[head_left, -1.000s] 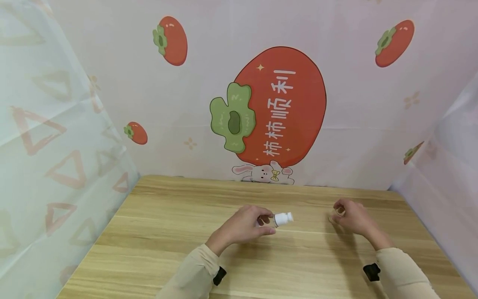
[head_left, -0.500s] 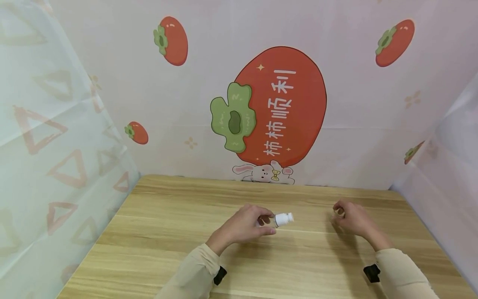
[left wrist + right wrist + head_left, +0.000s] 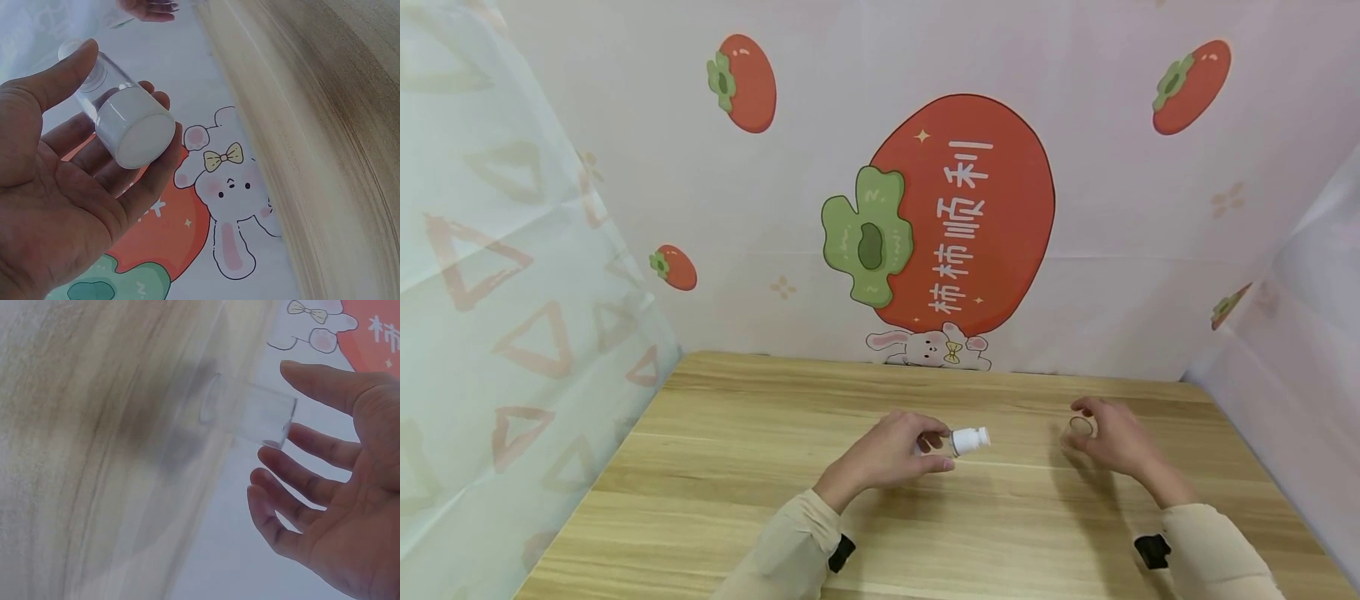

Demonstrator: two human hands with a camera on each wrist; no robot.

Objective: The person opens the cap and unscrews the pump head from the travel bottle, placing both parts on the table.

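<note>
My left hand (image 3: 895, 450) holds a small clear bottle (image 3: 111, 72) on its side, thumb and fingers around the clear body. Its white pump top (image 3: 968, 439) points right in the head view. The white base (image 3: 147, 139) faces the camera in the left wrist view. To the right, my right hand (image 3: 1116, 437) is around a small clear cap (image 3: 256, 415) that stands upright over the table. The thumb is apart from it, with fingertips right beside its upper end. From above, the cap shows as a thin ring.
The wood-grain table (image 3: 715, 467) runs back to a pale cloth wall printed with a large red persimmon (image 3: 970, 217) and a rabbit (image 3: 928, 346). Cloth sides rise at the left and right. A black strap shows under each beige sleeve (image 3: 790, 533).
My right fingers and thumb have spread away from the clear cap, and the hand has shifted slightly right. My left hand and the bottle have hardly moved.
</note>
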